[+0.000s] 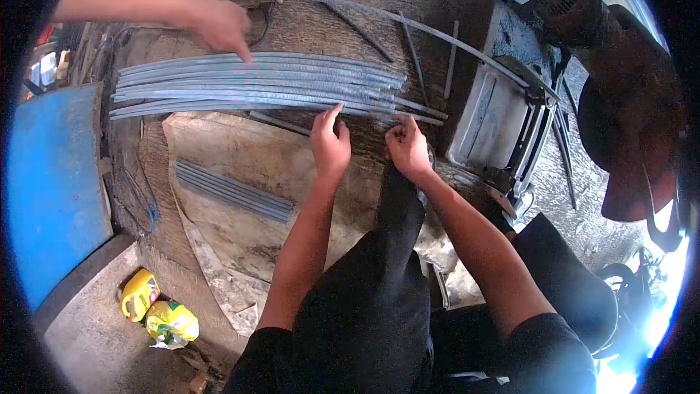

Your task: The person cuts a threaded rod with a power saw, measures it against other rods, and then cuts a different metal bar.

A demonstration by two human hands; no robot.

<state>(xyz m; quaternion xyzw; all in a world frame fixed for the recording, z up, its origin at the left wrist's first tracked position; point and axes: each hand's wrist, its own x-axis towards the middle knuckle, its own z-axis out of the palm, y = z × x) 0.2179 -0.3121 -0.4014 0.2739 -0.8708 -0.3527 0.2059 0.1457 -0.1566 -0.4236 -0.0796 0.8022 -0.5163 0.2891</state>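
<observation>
A bundle of long grey threaded rods [255, 84] lies across the ground in front of me. My left hand [332, 147] is at its near edge, thumb and index finger apart, the index tip by the lowest rod. Farther right, by the rod ends, my right hand [408, 149] has its fingers curled and pinched together; what they hold, if anything, is too small to make out. Another person's hand [224, 27] reaches in from the upper left, a finger pointing down at the bundle's far side. Several short cut rods [233, 191] lie side by side on a stained sheet [219, 244].
A cut-off saw [583, 51] with a metal base [477, 113] stands at right, one long rod [415, 23] running into its clamp. Loose rods [412, 55] lie beyond the bundle. At left are a blue panel [55, 182] and a yellow container [140, 295].
</observation>
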